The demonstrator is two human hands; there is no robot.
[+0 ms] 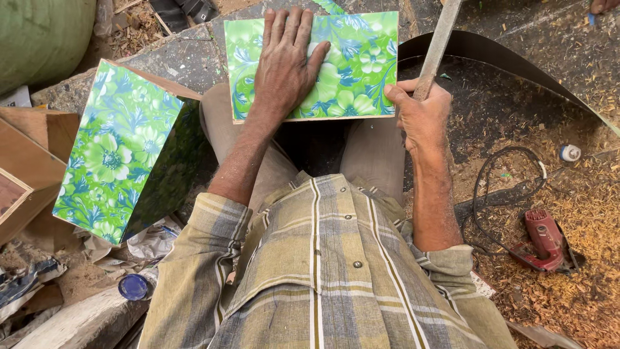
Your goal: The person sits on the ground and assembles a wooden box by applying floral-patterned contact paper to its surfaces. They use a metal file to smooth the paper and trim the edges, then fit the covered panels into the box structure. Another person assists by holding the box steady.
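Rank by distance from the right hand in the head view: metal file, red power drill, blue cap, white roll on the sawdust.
1. metal file: held in the right hand.
2. white roll: to its right.
3. red power drill: lower right.
4. blue cap: far lower left.

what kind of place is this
Probably a small woodworking or carpentry shop, worked at floor level. Wood shavings cover the ground, a red power tool with its cord lies there, and the right hand holds a flat file against a green floral laminated board that the left hand steadies.
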